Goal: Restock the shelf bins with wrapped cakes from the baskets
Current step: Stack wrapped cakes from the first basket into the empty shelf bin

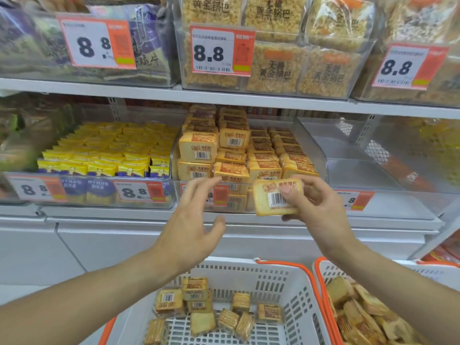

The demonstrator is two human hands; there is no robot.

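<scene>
Right hand (316, 202) pinches one wrapped cake (273, 197), barcode side facing the camera, thumb on the label, fingers curled behind it; it's held just in front of the lower right corner of the middle shelf bin (321, 155). That bin is clear plastic and mostly full of the same cakes stacked in rows. Left hand (191, 215) is empty, fingers spread and relaxed, fingertips near the bin's front edge, not gripping anything. Bin to the left (171, 192) holds yellow and purple snack packs; bin to the right (373, 185) looks bare inside. Below, a white basket with orange handles (286, 282) has about a dozen loose cakes on its floor; second basket (321, 272) at right is piled with more.
</scene>
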